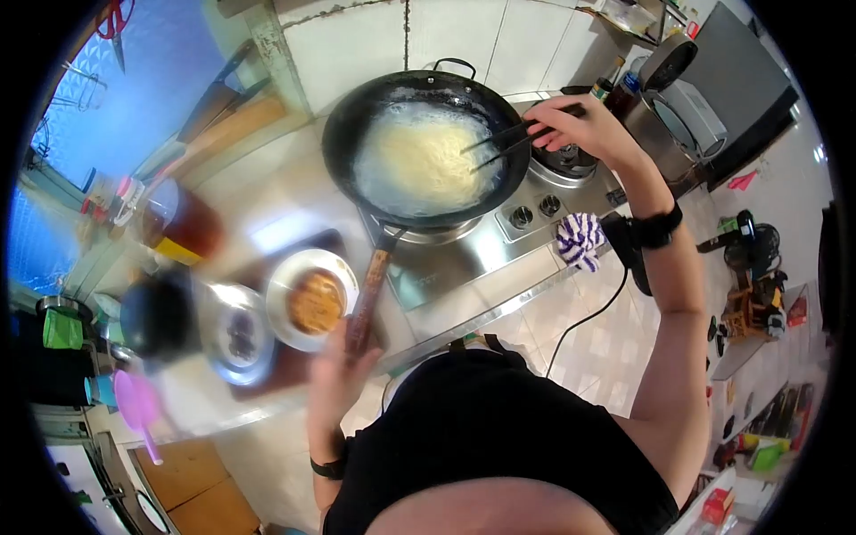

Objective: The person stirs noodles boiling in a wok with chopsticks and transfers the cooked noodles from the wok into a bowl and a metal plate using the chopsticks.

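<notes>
A black wok (343, 156) sits on the gas stove, with pale noodles (423, 159) in cloudy liquid inside it. My right hand (580, 125) grips a pair of dark chopsticks (506, 138) above the wok's right rim, and their tips reach the noodles. The wok's wooden handle (376, 276) points toward my body. At the handle's end is my left hand (343, 374), blurred, thumb and fingers apart on either side of it; I cannot tell whether it touches the wood. Just beyond the left fingers lies a white plate (278, 299) holding browned, flat food (316, 301).
A metal bowl (214, 334) with dark contents stands beside the plate. Farther left are a dark pot (156, 312), a pink ladle-shaped scoop (135, 401) and a large jug of amber liquid (183, 218). A striped cloth (580, 241) hangs at the counter's front edge.
</notes>
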A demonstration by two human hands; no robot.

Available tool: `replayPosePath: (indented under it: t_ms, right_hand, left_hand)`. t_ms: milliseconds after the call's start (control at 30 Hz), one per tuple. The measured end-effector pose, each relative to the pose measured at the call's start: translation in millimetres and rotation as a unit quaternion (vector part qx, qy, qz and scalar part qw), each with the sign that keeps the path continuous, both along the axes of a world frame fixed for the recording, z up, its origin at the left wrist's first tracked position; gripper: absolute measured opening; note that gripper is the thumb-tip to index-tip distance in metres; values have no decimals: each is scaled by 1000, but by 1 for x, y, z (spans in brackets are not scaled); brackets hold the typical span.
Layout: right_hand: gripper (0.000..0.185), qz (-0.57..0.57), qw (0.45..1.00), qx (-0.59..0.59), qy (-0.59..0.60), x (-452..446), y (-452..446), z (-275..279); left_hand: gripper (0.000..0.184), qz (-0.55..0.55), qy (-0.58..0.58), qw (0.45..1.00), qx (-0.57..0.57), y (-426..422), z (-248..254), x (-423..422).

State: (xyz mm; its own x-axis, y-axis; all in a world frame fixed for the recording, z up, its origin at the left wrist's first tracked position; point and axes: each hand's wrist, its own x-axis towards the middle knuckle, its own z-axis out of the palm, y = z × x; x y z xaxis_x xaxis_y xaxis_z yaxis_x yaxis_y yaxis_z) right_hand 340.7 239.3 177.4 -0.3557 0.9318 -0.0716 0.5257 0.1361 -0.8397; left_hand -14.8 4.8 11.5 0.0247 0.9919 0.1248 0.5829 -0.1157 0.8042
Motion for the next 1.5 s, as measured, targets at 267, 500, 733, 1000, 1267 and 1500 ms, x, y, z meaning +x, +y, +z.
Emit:
replayPosePath:
  t_ms: [267,500,733,1000,1267,1500]
  right_hand:
    - [31,-239,940,141,198,25,-82,-93]
    - [30,-261,919,106,276,31,-94,-159]
    - [23,-153,947,206,191,32,-73,-181]
    - [23,-115,950,190,221,44,-55,-194]
    - [25,-126,950,233,165,42,-63,-187]
    - [24,-155,940,261,154,21,-76,-185]
  left_hand:
    - [65,-23,38,999,7,1,-2,-6]
    - [62,53,141,989,13,-1,8,19]
    - [58,179,223,958,-4,0,11,46]
    - [54,262,215,940,-48,3,9,55]
    - [53,241,198,945,-95,6,18,59]
    - [49,182,205,960,-48,5,12,42]
